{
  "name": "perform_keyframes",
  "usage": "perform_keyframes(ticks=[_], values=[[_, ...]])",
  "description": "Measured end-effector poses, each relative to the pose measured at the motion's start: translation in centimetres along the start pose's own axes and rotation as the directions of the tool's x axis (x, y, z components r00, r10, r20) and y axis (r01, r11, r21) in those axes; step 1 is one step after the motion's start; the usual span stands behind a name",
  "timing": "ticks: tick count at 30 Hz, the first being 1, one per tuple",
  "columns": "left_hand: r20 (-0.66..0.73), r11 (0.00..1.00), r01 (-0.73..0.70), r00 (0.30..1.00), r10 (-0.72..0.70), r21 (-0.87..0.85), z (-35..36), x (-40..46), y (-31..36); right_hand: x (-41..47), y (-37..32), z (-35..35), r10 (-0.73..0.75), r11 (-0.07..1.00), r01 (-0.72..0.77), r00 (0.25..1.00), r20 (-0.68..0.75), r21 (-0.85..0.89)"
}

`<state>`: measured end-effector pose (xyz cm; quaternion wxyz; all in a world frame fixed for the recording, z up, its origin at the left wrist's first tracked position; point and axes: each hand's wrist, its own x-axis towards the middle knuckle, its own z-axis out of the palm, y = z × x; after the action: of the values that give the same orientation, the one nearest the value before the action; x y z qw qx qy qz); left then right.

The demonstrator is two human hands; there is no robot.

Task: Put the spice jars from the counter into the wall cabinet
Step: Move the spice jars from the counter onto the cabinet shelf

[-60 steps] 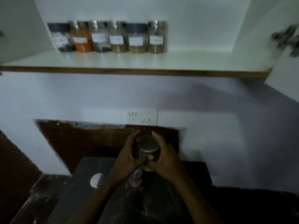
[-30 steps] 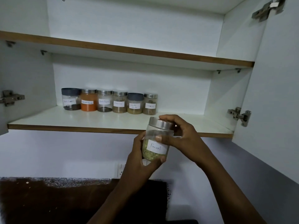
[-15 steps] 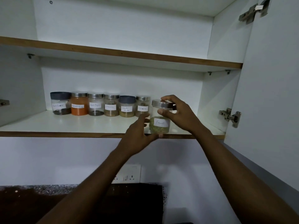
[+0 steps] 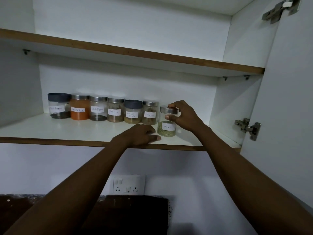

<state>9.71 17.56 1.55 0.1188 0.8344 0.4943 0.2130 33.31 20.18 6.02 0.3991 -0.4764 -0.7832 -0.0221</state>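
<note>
Clear glass fennel jar with a steel lid (image 4: 166,123) stands upright on the white shelf (image 4: 84,131), right hand (image 4: 184,116) pinching its lid from above, left hand (image 4: 142,134) resting loosely curled and empty just left of its base, six-jar row (image 4: 103,109) beyond the left hand.

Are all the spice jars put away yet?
Six jars already stand in a row on the cabinet shelf. The right hand grips the fennel jar, set down beside them. The counter is out of view, so what's left is unknown.
</note>
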Motion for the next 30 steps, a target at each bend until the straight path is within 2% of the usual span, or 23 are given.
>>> perform_keyframes(ticks=[5,19,30], values=[[-0.022,0.997,0.063,0.998,-0.062,0.034,1.1,0.8,-0.4,2.2,1.2,1.1,0.030,0.999,-0.030,0.999,0.012,-0.010],[-0.037,0.999,0.048,0.998,-0.047,0.020,1.4,1.3,-1.2,6.6,3.1,3.6,0.125,0.990,-0.124,0.992,0.027,-0.065],[-0.023,0.998,0.060,0.998,-0.060,0.004,1.3,1.2,-1.0,8.4,4.8,4.3,0.127,0.988,-0.122,0.991,0.040,-0.095]])
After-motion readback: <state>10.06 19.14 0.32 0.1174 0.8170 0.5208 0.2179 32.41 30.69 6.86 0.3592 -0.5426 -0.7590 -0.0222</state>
